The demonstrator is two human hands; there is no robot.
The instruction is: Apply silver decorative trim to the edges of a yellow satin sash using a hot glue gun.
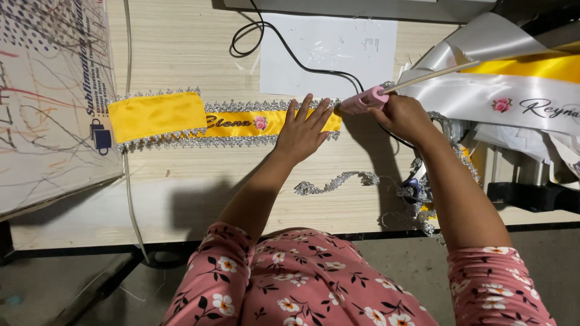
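Note:
A yellow satin sash (158, 115) edged with silver lace trim lies across the wooden table, with black script and a pink flower printed on it. My left hand (304, 128) presses flat on the sash's right end, fingers spread. My right hand (403, 116) grips a pink glue gun (366, 101) with a glue stick jutting out the back; its nozzle points at the sash's upper right edge beside my left fingertips.
Loose silver trim (334, 183) trails over the table toward my right arm. White and yellow sashes (513, 96) pile at the right. A sheet of white paper (326, 51) and a black cable (290, 51) lie behind. A large cardboard box (51, 96) stands at the left.

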